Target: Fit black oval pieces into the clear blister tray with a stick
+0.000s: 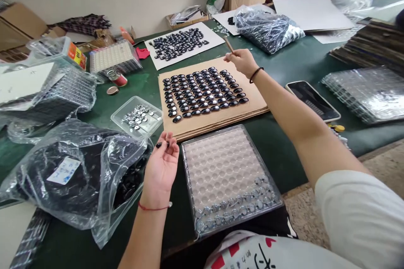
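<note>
My left hand [161,166], palm up, pinches a small glossy black piece [158,145] between its fingertips, just off the near left corner of a stack of brown cardboard [255,92]. Rows of similar black pieces [206,97] with shiny silver-looking spots lie on that stack. Over its far right corner, my right hand [243,63] grips a thin wooden stick [228,44]; the stick's tip points up and away. Closest to me is a clear plastic tray [217,162] with round hollows, and small clear and metallic-looking parts [243,208] sit in its nearest rows.
Left of the cardboard stands a clear box [126,128] of small metal parts, behind a plastic bag [78,168] of black pieces. Farther back, a white sheet [210,35] carries more black pieces. A phone [312,101] and stacked clear trays [366,92] lie at right.
</note>
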{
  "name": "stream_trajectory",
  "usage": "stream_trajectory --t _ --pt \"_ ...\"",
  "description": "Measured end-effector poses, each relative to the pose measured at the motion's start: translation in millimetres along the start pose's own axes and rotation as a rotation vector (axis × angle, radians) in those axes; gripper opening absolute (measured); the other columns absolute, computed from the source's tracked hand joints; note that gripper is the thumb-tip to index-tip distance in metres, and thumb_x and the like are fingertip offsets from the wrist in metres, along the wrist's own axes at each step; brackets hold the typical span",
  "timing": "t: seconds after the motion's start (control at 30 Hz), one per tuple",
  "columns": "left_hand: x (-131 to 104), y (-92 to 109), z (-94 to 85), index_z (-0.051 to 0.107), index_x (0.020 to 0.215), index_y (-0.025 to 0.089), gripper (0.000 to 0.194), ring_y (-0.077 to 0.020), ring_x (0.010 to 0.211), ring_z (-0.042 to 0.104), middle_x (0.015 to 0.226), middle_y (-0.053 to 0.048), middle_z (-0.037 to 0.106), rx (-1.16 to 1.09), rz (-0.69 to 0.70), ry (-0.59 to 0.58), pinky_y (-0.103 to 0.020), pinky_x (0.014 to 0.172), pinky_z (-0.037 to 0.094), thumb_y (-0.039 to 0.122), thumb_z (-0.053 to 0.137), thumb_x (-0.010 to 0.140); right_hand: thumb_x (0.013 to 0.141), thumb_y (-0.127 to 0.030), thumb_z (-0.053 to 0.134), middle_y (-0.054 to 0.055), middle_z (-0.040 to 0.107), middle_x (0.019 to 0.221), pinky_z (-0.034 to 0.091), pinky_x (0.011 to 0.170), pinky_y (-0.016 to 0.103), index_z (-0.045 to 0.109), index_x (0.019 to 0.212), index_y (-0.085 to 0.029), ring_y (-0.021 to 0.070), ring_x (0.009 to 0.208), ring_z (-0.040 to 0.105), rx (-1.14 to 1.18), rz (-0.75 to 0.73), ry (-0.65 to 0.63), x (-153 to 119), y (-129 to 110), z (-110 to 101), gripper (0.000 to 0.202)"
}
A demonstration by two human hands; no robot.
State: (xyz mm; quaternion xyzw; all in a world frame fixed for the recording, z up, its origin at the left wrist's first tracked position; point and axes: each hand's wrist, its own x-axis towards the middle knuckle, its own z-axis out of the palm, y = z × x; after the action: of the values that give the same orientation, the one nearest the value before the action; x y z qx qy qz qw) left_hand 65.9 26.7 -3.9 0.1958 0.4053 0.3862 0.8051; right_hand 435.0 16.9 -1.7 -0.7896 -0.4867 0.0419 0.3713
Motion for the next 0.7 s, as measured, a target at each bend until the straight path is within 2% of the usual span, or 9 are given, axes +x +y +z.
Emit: stream_trajectory --t 0.1,0.17,0.2,0.27,0.37,0.43,0.5,0.57,0.7 --pt "-4 -1 1.5 0.058 0.092 0.015 0.018 -0.0071 0.063 0.057 0.082 -0.005 0.062 0.042 -0.033 -0.088 -0.016 0.055 0.048 0.015 0.041 0.086 0.090 -0.050 0.022 0.004 0.055 0.069 0.038 0.055 0.023 0.059 0.084 -0.013 0.0099 0.057 0.051 0.237 -0.081 0.064 -70 -40 -17 0.053" --pt "-10 -3 3.5 0.059 0.090 0.015 0.020 -0.0052 0.046 0.049 0.059 0.000 0.056 0.102 -0.055 -0.199 -0.014 0.043 0.041 0.024 0.041 0.087 0.090 -0.050 0.020 0.002 0.052 0.062 0.036 0.051 0.022 0.055 0.072 -0.015 0.0093 0.053 0.048 0.328 -0.136 0.032 -133 -65 -25 0.053" --pt "-14 -5 4.4 0.060 0.088 0.015 0.024 -0.0044 0.038 0.041 0.047 0.003 0.047 0.150 -0.036 -0.269 -0.014 0.038 0.035 0.030 0.041 0.087 0.090 -0.050 0.021 0.001 0.050 0.060 0.036 0.050 0.022 0.052 0.068 -0.016 0.0093 0.051 0.046 0.357 -0.184 0.009 -165 -75 -27 0.051" --pt "-20 -11 5.1 0.061 0.079 0.015 0.034 -0.0039 0.031 0.027 0.035 0.006 0.030 0.288 0.081 -0.405 -0.015 0.034 0.026 0.041 0.041 0.085 0.089 -0.045 0.033 0.000 0.049 0.058 0.034 0.051 0.022 0.050 0.065 -0.016 0.0094 0.051 0.045 0.276 -0.278 -0.190 -223 -88 -28 0.041" --pt "-25 -23 3.3 0.059 0.063 0.013 0.044 -0.0040 0.033 0.024 0.035 0.005 0.027 0.533 0.305 -0.503 -0.017 0.036 0.022 0.048 0.041 0.083 0.090 -0.035 0.034 0.000 0.046 0.056 0.030 0.051 0.022 0.048 0.063 -0.016 0.0091 0.050 0.041 0.159 -0.248 -0.237 -280 -94 -27 0.036" --pt "-24 -30 1.4 0.057 0.061 0.013 0.038 -0.0040 0.036 0.024 0.040 0.005 0.027 0.680 0.344 -0.489 -0.017 0.036 0.019 0.043 0.045 0.082 0.091 -0.031 0.031 0.000 0.044 0.056 0.029 0.051 0.023 0.045 0.062 -0.016 0.0091 0.049 0.038 0.121 -0.208 -0.229 -297 -94 -28 0.036" --pt "-22 -33 0.3 0.053 0.067 0.014 0.021 -0.0038 0.036 0.022 0.044 0.006 0.026 0.749 0.300 -0.447 -0.016 0.035 0.016 0.032 0.049 0.079 0.091 -0.030 0.032 -0.001 0.042 0.055 0.028 0.052 0.023 0.043 0.061 -0.016 0.0093 0.050 0.037 0.074 -0.202 -0.257 -303 -95 -29 0.035" --pt "-21 -34 0.3 0.047 0.073 0.017 0.009 -0.0039 0.036 0.020 0.046 0.007 0.027 0.723 0.234 -0.442 -0.015 0.035 0.014 0.025 0.047 0.076 0.090 -0.030 0.034 -0.001 0.042 0.056 0.028 0.052 0.023 0.042 0.061 -0.016 0.0094 0.051 0.037 0.055 -0.211 -0.274 -303 -99 -31 0.033" --pt "-26 -31 2.6 0.040 0.077 0.019 0.010 -0.0041 0.037 0.021 0.050 0.008 0.030 0.615 0.162 -0.558 -0.013 0.036 0.015 0.029 0.041 0.078 0.090 -0.029 0.035 -0.001 0.047 0.058 0.031 0.052 0.021 0.048 0.066 -0.016 0.0085 0.051 0.041 0.189 -0.254 -0.226 -287 -112 -35 0.030"
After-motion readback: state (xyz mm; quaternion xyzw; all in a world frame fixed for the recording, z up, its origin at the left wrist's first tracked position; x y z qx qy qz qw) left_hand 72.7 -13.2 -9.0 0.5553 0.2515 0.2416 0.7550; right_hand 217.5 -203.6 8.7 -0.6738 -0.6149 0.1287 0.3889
